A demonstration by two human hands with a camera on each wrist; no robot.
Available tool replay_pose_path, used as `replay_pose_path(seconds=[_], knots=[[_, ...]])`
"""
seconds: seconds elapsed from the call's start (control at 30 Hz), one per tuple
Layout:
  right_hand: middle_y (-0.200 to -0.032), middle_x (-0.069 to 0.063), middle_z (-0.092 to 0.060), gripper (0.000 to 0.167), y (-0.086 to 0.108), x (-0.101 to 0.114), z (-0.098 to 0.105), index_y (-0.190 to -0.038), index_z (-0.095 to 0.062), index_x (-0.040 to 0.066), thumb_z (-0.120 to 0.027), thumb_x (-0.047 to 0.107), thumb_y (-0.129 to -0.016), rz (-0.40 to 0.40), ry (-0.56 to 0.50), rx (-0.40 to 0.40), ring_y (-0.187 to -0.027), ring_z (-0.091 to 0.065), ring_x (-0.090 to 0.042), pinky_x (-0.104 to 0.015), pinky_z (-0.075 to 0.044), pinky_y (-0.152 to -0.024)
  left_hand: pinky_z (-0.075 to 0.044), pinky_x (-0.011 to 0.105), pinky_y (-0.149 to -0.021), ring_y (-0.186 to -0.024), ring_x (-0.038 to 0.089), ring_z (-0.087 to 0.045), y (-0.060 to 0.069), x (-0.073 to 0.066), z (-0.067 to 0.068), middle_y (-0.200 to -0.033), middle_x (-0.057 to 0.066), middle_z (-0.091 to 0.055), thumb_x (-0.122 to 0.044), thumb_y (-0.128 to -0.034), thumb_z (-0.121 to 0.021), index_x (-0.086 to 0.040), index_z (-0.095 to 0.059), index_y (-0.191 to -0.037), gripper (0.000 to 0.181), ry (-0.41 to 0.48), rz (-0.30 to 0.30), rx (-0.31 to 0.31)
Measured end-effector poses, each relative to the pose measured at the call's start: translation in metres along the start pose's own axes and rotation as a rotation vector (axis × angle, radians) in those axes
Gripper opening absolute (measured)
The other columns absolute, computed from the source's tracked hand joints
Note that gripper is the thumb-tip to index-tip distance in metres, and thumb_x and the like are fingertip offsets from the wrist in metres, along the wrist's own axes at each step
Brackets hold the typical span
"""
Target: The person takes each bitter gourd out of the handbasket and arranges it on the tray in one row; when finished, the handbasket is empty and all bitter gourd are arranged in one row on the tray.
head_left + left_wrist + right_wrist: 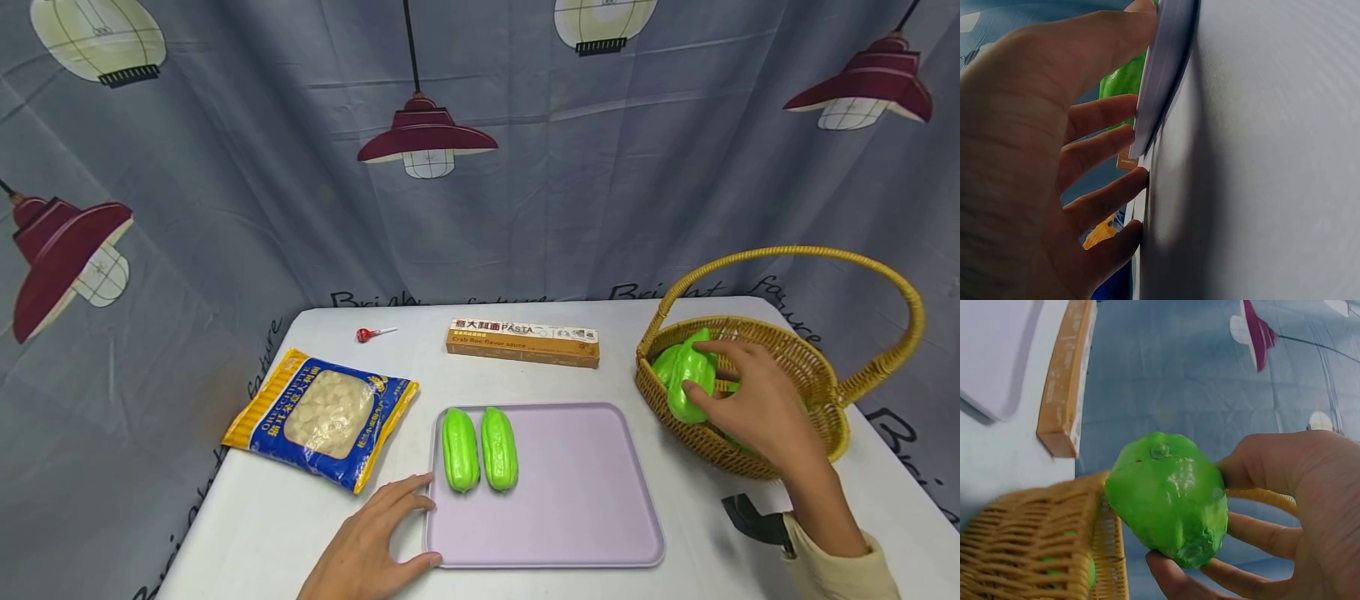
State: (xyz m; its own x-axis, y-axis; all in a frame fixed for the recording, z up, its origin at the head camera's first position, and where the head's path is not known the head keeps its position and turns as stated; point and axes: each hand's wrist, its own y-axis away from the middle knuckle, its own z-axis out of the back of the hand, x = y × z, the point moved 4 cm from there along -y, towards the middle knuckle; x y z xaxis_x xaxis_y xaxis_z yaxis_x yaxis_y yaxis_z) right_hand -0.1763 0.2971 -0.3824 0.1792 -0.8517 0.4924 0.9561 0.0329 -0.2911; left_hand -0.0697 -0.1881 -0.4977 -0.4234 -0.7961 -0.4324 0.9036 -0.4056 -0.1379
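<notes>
My right hand (765, 404) holds a glossy green ribbed vegetable (692, 379) between thumb and fingers, over the left side of a wicker basket (693, 437). The right wrist view shows the vegetable's rounded, lumpy end (1169, 494) up close; its exact kind is unclear. More green pieces lie inside the basket, partly hidden by the hand. Two long green ribbed vegetables (461, 450) (499, 448) lie side by side on the left part of a pale purple tray (577, 492). With spread fingers, my left hand (371, 537) touches the tray's front left corner.
A blue and yellow pasta bag (330, 412) lies left of the tray. Behind the tray are a brown pasta box (522, 343) and a red lollipop (365, 335). The basket's tall handle (795, 252) arches above it. A grey curtain (480, 225) hangs behind the white table.
</notes>
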Motion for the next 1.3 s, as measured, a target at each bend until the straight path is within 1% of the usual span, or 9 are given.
replay_pose_path(seconds=[0.17,0.3,0.53,0.67,0.77,0.9,1.0,1.2,1.3], knots=[[-0.143,-0.038,-0.048,0.064,0.002,0.008,-0.009,-0.141,-0.062,-0.001,-0.088,0.021,-0.087,0.031,-0.017,-0.002,-0.105,-0.070,-0.057,-0.064,-0.058,-0.077,-0.053,0.045,-0.118,-0.143,0.019,-0.056,-0.001,0.001,0.000,-0.159,-0.013,-0.054,-0.071,-0.0882,-0.077,-0.035,-0.069,-0.124,0.051,0.011,0.039,0.048],[-0.141,-0.036,-0.050,0.063,0.004,0.015,-0.019,-0.140,-0.063,0.000,-0.089,0.021,-0.086,0.056,-0.021,0.008,-0.105,-0.070,-0.055,-0.063,-0.058,-0.078,-0.051,0.046,-0.119,-0.144,0.020,-0.055,-0.001,0.001,0.000,-0.160,-0.013,-0.053,-0.072,-0.0888,-0.075,-0.036,-0.068,-0.125,0.052,0.020,0.059,0.073],[-0.135,-0.032,-0.052,0.063,0.008,0.024,-0.035,-0.139,-0.063,-0.001,-0.090,0.018,-0.085,0.082,-0.052,0.032,-0.105,-0.069,-0.053,-0.060,-0.062,-0.078,-0.052,0.046,-0.119,-0.144,0.019,-0.055,-0.001,0.001,-0.001,-0.160,-0.014,-0.053,-0.072,-0.0889,-0.075,-0.036,-0.069,-0.125,0.052,0.009,0.048,0.062],[-0.133,-0.030,-0.054,0.062,0.009,0.028,-0.039,-0.137,-0.065,0.000,-0.091,0.016,-0.082,0.110,-0.065,0.012,-0.104,-0.068,-0.051,-0.056,-0.061,-0.077,-0.052,0.046,-0.119,-0.144,0.019,-0.055,0.000,0.001,-0.001,-0.160,-0.014,-0.053,-0.073,-0.0892,-0.074,-0.036,-0.069,-0.126,0.052,0.004,0.051,0.065],[-0.133,-0.029,-0.055,0.061,0.009,0.031,-0.041,-0.136,-0.066,0.001,-0.091,0.016,-0.082,0.128,-0.070,0.000,-0.106,-0.066,-0.049,-0.051,-0.058,-0.076,-0.053,0.045,-0.118,-0.143,0.018,-0.055,0.000,0.001,-0.001,-0.159,-0.014,-0.053,-0.071,-0.0889,-0.076,-0.035,-0.069,-0.125,0.051,-0.002,0.035,0.045],[-0.135,-0.030,-0.055,0.061,0.011,0.036,-0.046,-0.135,-0.067,0.001,-0.091,0.017,-0.082,0.142,-0.072,0.004,-0.108,-0.063,-0.046,-0.052,-0.056,-0.075,-0.054,0.043,-0.116,-0.143,0.017,-0.056,-0.001,0.000,0.000,-0.158,-0.014,-0.055,-0.068,-0.0878,-0.079,-0.034,-0.070,-0.123,0.050,-0.007,0.010,0.012],[-0.135,-0.031,-0.055,0.060,0.012,0.040,-0.052,-0.134,-0.067,0.000,-0.091,0.017,-0.081,0.147,-0.064,0.013,-0.108,-0.062,-0.046,-0.054,-0.056,-0.077,-0.054,0.044,-0.116,-0.142,0.017,-0.057,-0.002,0.000,0.000,-0.158,-0.014,-0.055,-0.068,-0.0877,-0.079,-0.034,-0.070,-0.123,0.050,-0.005,0.012,0.013],[-0.140,-0.033,-0.052,0.059,0.010,0.051,-0.063,-0.137,-0.065,0.000,-0.088,0.016,-0.085,0.146,-0.086,0.078,-0.101,-0.069,-0.040,-0.037,-0.062,-0.069,-0.055,0.044,-0.116,-0.142,0.017,-0.057,-0.001,-0.001,0.001,-0.157,-0.014,-0.056,-0.068,-0.0876,-0.079,-0.034,-0.071,-0.123,0.050,-0.003,0.010,0.011],[-0.142,-0.032,-0.049,0.059,0.009,0.058,-0.070,-0.139,-0.063,0.001,-0.086,0.015,-0.087,0.146,-0.114,0.126,-0.101,-0.071,-0.040,-0.033,-0.066,-0.068,-0.055,0.044,-0.115,-0.141,0.017,-0.057,0.000,-0.001,0.001,-0.157,-0.014,-0.056,-0.068,-0.0875,-0.080,-0.033,-0.071,-0.123,0.050,-0.007,0.009,0.008]])
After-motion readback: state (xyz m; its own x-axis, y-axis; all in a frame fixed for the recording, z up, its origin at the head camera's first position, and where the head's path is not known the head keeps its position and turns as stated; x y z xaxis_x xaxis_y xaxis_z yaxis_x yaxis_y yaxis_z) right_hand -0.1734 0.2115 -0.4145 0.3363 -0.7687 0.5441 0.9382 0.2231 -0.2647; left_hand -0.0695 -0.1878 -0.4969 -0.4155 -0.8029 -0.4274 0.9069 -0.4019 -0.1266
